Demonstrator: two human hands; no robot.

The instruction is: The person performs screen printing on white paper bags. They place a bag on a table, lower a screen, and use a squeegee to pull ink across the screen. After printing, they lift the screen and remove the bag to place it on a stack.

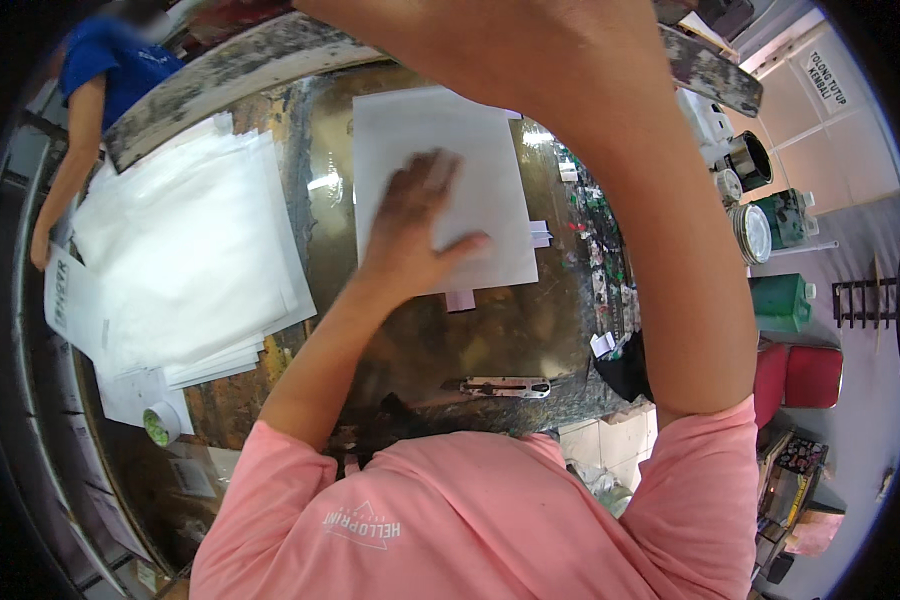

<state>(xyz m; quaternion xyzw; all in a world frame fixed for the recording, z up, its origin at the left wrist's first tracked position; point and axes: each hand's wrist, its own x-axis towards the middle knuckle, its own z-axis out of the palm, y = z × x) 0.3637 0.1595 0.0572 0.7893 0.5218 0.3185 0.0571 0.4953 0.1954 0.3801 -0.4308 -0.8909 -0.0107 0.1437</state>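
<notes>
My left hand (410, 225) is over a white sheet (500, 200) on the dark, glossy table top (530, 335). Its fingers are stretched out and the thumb stands apart; motion blurs the fingertips. I cannot tell whether the palm touches the sheet. Small folded paper tabs sit at the sheet's edges, one pale tab (540, 234) on the right and a pinkish tab (460, 301) at the near side. My right arm (670, 250) is raised and bends left across the top, near a long, worn, paint-stained bar (230, 85). The right hand is beyond the upper edge.
A loose stack of white sheets (180, 260) lies on the left, with a tape roll (161, 424) nearby. A utility knife (505, 387) rests near the table's front. A person in blue (120, 70) stands far left. Cans and a green jug (782, 302) are at right.
</notes>
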